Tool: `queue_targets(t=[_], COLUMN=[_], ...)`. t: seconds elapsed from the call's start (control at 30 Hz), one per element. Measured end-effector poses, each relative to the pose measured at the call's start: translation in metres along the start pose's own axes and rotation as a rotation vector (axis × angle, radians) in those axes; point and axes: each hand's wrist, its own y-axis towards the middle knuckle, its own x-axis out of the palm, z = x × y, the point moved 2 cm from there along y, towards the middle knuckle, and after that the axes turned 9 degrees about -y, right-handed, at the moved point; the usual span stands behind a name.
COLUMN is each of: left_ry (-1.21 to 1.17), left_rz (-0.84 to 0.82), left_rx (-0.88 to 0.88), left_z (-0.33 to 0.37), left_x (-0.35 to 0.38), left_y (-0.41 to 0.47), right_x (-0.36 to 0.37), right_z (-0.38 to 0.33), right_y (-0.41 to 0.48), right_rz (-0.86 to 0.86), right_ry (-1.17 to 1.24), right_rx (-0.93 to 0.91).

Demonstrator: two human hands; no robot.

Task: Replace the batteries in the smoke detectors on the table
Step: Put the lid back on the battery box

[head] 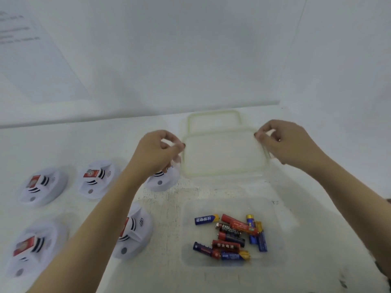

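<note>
Pinching the clear plastic lid (pixel 222 153) with its pale green seal, both hands are on it at once: the left hand (pixel 157 149) has curled fingers and thumb nipped onto the lid's upper left corner, and the right hand (pixel 283 140) grips the upper right corner the same way, so the lid hangs between them at centre frame. Just behind it, toward the top, sits a second green-rimmed clear piece (pixel 213 115), lid or box I cannot tell. Below the lid, at lower centre right, the clear plastic container (pixel 275 240) stands open on the white table (pixel 84 144), and inside lies a loose heap of AA batteries (pixel 230 235), red, blue and black ones crossing each other. Over on the left are the white round smoke detectors, five of them: the far-left detector (pixel 42 186), the next detector (pixel 96 178), a third detector (pixel 163 178) half hidden under the left wrist, a fourth detector (pixel 134 231) beside the left forearm, and a lower-left detector (pixel 33 248). Several show red labels.
</note>
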Motion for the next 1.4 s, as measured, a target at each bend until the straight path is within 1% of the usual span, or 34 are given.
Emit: queue_targets(t=[0.1,0.2,0.3,0.47,0.5,0.57,0.6,0.63,0.67,0.7,0.73,0.77,0.8,0.83,0.87,0.9,0.97,1.07,1.2,1.3,1.4], left_ry=[0.057,0.069,0.026,-0.071,-0.094,-0.123,-0.102,-0.019,0.118,0.253,0.337,0.379,0.402,0.435,0.482,0.527,0.566,0.538,0.490,0.439,0.389], left_rz=[-0.022,-0.032,-0.013,0.001,0.002,0.026,0.042,0.059,0.065,0.045,-0.013,-0.113,-0.220,-0.302,-0.345,-0.350,-0.290,-0.199,-0.158,-0.158,-0.230], left_rx=[-0.067,-0.099,-0.101,-0.146,-0.147,-0.111,-0.080,-0.021,0.078,0.202,0.326,0.415,0.464,0.484,0.496,0.510,0.553,0.616,0.654,0.624,0.559], left_z=[-0.007,-0.007,-0.002,0.001,0.000,-0.006,-0.009,-0.012,-0.013,-0.012,-0.010,-0.009,-0.009,-0.011,-0.014,-0.018,-0.021,-0.023,-0.024,-0.024,-0.021], left_x=[0.008,0.015,0.023,0.032,0.032,0.034,0.035,0.036,0.036,0.037,0.038,0.040,0.043,0.046,0.050,0.053,0.058,0.062,0.066,0.066,0.063], left_y=[-0.006,-0.010,-0.013,-0.013,-0.012,-0.007,-0.004,-0.002,-0.002,-0.003,-0.005,-0.007,-0.009,-0.009,-0.009,-0.008,-0.006,-0.005,-0.003,-0.003,-0.003], right_x=[0.010,0.014,0.015,0.021,0.023,0.026,0.025,0.023,0.022,0.021,0.023,0.026,0.028,0.030,0.032,0.033,0.035,0.038,0.044,0.046,0.038], right_z=[0.008,0.013,0.015,0.018,0.020,0.022,0.021,0.018,0.016,0.015,0.013,0.013,0.014,0.015,0.017,0.017,0.018,0.019,0.021,0.023,0.023], right_y=[-0.012,-0.016,-0.013,-0.009,-0.008,-0.006,-0.007,-0.008,-0.010,-0.012,-0.014,-0.017,-0.018,-0.018,-0.018,-0.017,-0.016,-0.015,-0.015,-0.016,-0.015], right_rz=[-0.062,-0.038,-0.013,0.017,0.020,0.061,0.096,0.122,0.117,0.068,-0.014,-0.099,-0.159,-0.186,-0.192,-0.189,-0.183,-0.161,-0.088,-0.071,-0.104], right_ry=[0.005,0.045,0.051,0.142,0.124,0.043,0.019,0.006,-0.006,-0.020,-0.038,-0.069,-0.116,-0.165,-0.196,-0.204,-0.194,-0.178,-0.151,-0.157,-0.190], right_rx=[0.037,0.052,0.064,0.059,0.050,-0.016,-0.087,-0.180,-0.278,-0.360,-0.411,-0.437,-0.452,-0.463,-0.472,-0.476,-0.487,-0.504,-0.532,-0.546,-0.545])
